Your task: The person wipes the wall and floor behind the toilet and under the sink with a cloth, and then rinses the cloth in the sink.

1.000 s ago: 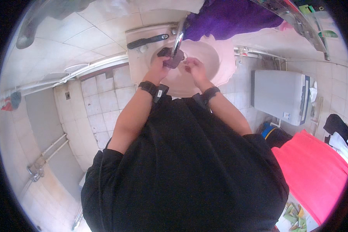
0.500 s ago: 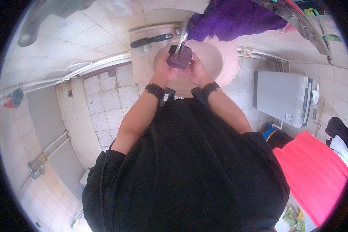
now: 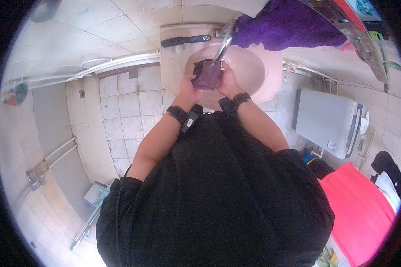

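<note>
Over the pink washbasin (image 3: 272, 73), a dark purple, roughly rectangular pad (image 3: 208, 76) lies between my two hands, just below the tip of the chrome tap (image 3: 223, 46). Its left edge looks black and ragged; I cannot tell whether it is a sponge or a folded cloth. My left hand (image 3: 190, 91) grips the pad's left and near side. My right hand (image 3: 228, 82) closes on its right edge, thumb toward the tap. The fingers beneath the pad are hidden. Whether water runs is unclear.
A black brush or comb (image 3: 185, 41) lies on the basin's left ledge. A purple towel (image 3: 289, 26) hangs over the back right rim. To the right are a grey-white boxy appliance (image 3: 326, 122) and a red towel (image 3: 358, 213). Pipes (image 3: 120, 61) run along the wall.
The pad has tilted, and more of its flat face shows below the tap. Both hands still hold it. The whole view has shifted slightly, with the basin now further right and lower.
</note>
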The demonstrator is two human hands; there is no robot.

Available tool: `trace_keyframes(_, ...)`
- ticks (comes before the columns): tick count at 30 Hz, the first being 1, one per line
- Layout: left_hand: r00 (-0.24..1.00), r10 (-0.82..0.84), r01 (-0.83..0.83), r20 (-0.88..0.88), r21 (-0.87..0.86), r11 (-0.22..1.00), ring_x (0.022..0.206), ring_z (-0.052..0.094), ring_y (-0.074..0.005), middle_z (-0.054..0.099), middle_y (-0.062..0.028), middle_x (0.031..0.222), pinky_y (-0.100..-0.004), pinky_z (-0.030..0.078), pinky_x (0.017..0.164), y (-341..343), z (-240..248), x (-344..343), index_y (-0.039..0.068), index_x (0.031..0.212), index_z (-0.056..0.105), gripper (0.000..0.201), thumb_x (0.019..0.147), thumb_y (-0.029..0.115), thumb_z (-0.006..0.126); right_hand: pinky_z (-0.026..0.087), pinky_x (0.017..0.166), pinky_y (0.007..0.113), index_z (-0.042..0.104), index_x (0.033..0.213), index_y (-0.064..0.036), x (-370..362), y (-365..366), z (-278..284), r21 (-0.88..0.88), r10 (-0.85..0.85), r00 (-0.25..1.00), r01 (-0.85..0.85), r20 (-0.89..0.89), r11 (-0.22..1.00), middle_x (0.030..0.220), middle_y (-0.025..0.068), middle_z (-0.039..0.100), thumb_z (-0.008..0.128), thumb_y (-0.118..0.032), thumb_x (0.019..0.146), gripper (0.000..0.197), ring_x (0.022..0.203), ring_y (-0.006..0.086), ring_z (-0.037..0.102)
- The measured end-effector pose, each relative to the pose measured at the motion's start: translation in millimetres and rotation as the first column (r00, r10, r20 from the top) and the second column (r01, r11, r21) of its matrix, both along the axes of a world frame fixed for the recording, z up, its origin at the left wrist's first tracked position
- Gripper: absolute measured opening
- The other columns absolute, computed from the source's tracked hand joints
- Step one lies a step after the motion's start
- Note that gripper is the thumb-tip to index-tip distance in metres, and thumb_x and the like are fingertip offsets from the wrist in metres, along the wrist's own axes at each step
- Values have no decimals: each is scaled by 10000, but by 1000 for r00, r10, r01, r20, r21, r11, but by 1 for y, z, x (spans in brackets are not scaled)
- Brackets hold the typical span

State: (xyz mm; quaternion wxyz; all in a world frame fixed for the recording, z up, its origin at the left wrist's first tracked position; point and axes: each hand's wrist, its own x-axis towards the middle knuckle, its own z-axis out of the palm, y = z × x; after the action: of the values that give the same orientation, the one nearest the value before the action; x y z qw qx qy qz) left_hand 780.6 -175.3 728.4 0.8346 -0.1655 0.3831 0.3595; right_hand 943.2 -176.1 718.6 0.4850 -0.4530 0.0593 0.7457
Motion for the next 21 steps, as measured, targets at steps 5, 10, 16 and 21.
trace_keyframes(5,999,-49,49,8,8,999,1080,614,-317,613,-167,1168,-437,485,991,-4,-5,-8,5,1199,524,345,927,203,450,471,1001,419,577,1242,-51,-5,0,-8,54,114,986,-121,124,991,1182,115,652,464,-251,988,343,1078,277,626)
trace_keyframes(10,959,-158,210,-234,215,954,1049,627,-306,617,-152,1156,-434,503,956,4,-8,-4,1,1210,535,340,897,133,552,509,888,396,596,1181,-63,-2,1,-21,108,87,905,-144,416,984,1071,86,654,543,-193,961,261,964,237,633)
trace_keyframes(16,466,52,723,-883,414,553,1019,637,-367,633,-225,1117,-438,508,902,-1,-45,6,-66,1280,474,481,857,109,621,515,781,406,610,1166,-143,-21,1,55,-225,406,881,-357,242,907,1015,50,651,622,-387,940,332,908,215,627)
trace_keyframes(21,209,160,963,-965,231,139,966,656,-354,661,-218,1065,-405,514,858,-11,-7,41,-40,1203,563,413,860,185,606,507,819,504,643,1079,-129,-7,-2,21,12,364,918,-370,158,929,933,46,658,618,-459,929,363,843,224,629)
